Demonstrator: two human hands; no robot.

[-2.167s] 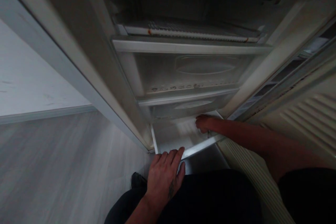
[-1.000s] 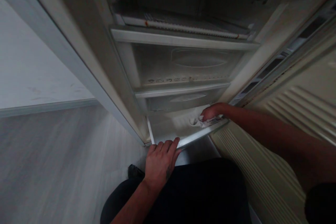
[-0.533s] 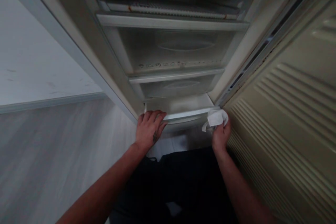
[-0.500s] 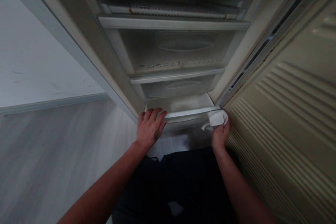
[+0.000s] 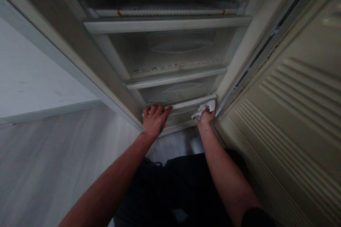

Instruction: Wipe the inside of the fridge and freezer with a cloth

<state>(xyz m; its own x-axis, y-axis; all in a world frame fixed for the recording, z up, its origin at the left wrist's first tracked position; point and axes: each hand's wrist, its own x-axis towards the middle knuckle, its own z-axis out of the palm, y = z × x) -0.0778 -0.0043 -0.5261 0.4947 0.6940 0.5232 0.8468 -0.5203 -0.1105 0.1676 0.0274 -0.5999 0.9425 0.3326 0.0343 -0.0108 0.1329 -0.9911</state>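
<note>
My left hand has its fingers curled over the left end of the white front rim of the lowest freezer drawer. At the rim's right end, my right hand pinches a crumpled white wipe against the plastic. The drawer's inside is hidden from this angle. Above it stand two frosted, translucent drawers, and a ribbed white shelf edge lies higher up in the dark interior.
The open freezer door with its ribbed cream liner fills the right side, close to my right arm. A pale wood-look floor and white wall lie to the left. My dark clothing shows at the bottom.
The lowest drawer now sits further into the cabinet, with both hands moved forward along with it. My right hand and the wipe have shifted left along the rim.
</note>
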